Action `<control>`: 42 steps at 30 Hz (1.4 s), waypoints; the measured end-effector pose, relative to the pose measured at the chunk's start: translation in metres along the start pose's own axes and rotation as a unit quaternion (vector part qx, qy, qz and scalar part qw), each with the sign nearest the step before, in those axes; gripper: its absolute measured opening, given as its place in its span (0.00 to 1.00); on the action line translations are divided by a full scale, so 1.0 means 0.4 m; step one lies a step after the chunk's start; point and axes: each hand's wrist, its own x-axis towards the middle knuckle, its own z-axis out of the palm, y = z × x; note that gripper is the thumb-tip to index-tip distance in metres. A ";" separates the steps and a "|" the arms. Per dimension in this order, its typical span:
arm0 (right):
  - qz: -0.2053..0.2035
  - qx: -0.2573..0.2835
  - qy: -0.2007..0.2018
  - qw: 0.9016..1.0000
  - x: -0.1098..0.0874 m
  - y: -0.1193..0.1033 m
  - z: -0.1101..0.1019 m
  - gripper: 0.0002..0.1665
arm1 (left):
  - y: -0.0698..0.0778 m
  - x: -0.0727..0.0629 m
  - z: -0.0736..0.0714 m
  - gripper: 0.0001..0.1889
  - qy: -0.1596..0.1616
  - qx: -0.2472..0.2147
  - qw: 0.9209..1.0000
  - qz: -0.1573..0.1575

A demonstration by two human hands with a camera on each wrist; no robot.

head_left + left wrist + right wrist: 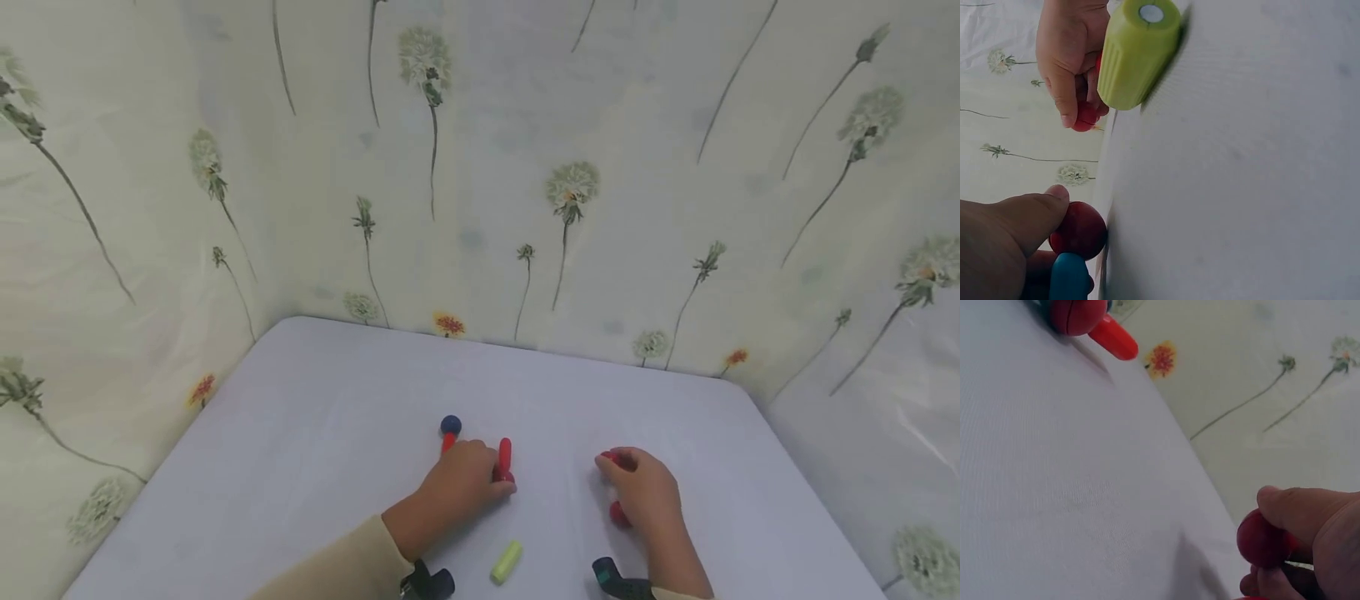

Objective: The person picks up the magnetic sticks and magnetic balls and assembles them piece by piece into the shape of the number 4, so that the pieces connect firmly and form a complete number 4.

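In the head view my left hand [461, 477] grips a red ball [1079, 231] between thumb and fingers. A red stick [506, 454] points away from that ball, and a blue stick [1069, 276] meets it in the left wrist view. Beyond the left knuckles show a blue ball [451, 425] and part of another red stick [448, 442]. To the right, my right hand [648, 492] pinches a red ball [1265, 539] at its fingertips. Something red shows behind this ball, mostly hidden by the fingers. A second red ball [619, 514] shows beside the right palm.
A yellow-green stick [506, 562] with a metal disc in its end lies on the white table [360, 392], near me and between the hands. Dandelion-patterned cloth [487, 167] stands behind the table and along both sides.
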 end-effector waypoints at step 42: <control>-0.152 0.094 -0.077 0.981 0.008 -0.212 0.201 0.25 | -0.005 0.002 0.009 0.20 0.029 0.058 0.997 0.041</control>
